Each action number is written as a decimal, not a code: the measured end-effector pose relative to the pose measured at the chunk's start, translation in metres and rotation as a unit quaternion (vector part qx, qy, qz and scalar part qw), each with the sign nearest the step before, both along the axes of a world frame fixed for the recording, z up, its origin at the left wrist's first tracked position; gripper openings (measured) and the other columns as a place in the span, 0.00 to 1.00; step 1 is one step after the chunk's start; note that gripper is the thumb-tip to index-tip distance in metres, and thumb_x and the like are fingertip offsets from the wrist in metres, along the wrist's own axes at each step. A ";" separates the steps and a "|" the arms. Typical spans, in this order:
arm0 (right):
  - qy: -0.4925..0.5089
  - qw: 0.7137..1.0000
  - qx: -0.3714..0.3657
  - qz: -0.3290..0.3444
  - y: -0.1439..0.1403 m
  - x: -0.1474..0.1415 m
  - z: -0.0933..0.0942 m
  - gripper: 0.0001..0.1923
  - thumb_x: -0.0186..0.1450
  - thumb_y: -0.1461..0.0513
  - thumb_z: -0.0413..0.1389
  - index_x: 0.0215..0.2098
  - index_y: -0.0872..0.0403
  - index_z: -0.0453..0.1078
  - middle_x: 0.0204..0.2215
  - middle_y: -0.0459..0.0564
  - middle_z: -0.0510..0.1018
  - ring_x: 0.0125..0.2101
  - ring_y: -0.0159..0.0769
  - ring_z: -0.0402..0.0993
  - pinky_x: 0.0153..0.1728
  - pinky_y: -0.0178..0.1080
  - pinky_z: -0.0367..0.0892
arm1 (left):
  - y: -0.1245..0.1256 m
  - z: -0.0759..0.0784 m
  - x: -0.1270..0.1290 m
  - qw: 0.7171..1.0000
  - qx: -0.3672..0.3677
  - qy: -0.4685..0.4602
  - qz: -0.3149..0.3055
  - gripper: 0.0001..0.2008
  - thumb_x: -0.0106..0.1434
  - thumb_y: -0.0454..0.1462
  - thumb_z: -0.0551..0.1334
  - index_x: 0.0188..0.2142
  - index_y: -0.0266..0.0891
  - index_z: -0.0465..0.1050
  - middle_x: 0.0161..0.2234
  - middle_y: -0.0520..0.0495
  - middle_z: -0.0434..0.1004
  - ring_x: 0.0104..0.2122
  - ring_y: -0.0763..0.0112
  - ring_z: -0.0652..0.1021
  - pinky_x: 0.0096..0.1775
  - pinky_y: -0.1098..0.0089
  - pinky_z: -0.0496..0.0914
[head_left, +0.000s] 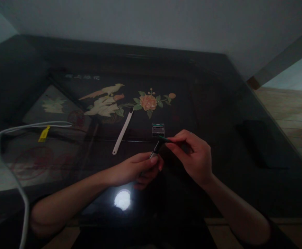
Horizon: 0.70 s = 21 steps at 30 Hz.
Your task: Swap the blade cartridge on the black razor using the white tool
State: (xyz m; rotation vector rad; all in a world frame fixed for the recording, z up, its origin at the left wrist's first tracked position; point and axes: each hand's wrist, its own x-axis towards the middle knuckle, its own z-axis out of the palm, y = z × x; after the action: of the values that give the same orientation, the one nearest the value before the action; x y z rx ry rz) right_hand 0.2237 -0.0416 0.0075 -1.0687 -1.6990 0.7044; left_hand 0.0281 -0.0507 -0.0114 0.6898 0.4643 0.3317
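Observation:
My left hand [143, 167] is closed round the handle of a razor [156, 148], which is silver below and black towards its head and tilts up to the right. With thumb and forefinger, my right hand [192, 152] pinches the razor's dark, green-edged head [163, 139]. Whether that head is fixed to the handle, I cannot tell. Just beyond the razor lies a small clear case [158, 129] with dark and green-edged blade cartridges in it. To the left, a slim white stick [122, 133] with a dark tip rests at a slant on the table.
The dark glossy table [213, 103] bears a bird-and-flower picture [148, 102]. A white cable [13, 174] with a yellow tag [44, 134] runs along the left. A dark flat object [257, 143] lies at the right. Behind the table stands a pale wall [140, 24].

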 end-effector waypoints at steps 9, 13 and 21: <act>-0.006 1.000 -0.009 -0.006 -0.002 0.000 0.000 0.04 0.62 0.64 0.62 0.31 0.53 0.71 0.25 0.44 0.74 0.26 0.33 0.71 0.25 0.35 0.65 | 0.001 0.002 -0.001 1.000 0.021 0.017 0.010 0.18 0.67 0.51 0.58 0.37 0.38 0.63 0.21 0.61 0.51 0.16 0.83 0.52 0.16 0.82 0.49; -0.034 0.999 0.030 -0.008 -0.002 0.001 0.004 0.04 0.63 0.64 0.62 0.31 0.53 0.72 0.24 0.44 0.75 0.26 0.32 0.72 0.25 0.35 0.65 | 0.003 0.004 -0.003 0.996 0.067 0.054 0.022 0.18 0.67 0.50 0.60 0.37 0.37 0.64 0.21 0.60 0.52 0.18 0.82 0.54 0.17 0.81 0.49; 0.030 0.999 -0.023 -0.006 -0.006 0.000 0.003 0.04 0.62 0.64 0.63 0.31 0.53 0.72 0.25 0.44 0.75 0.26 0.33 0.73 0.25 0.34 0.66 | 0.000 0.006 -0.003 0.997 0.056 0.036 0.038 0.17 0.66 0.50 0.60 0.36 0.37 0.64 0.20 0.61 0.50 0.16 0.82 0.52 0.17 0.80 0.46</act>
State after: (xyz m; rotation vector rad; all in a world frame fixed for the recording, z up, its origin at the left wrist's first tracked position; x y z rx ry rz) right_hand 0.2235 -0.0473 0.0109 -1.0794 -1.6307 0.7638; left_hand 0.0249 -0.0504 -0.0051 0.7959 0.5458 0.4081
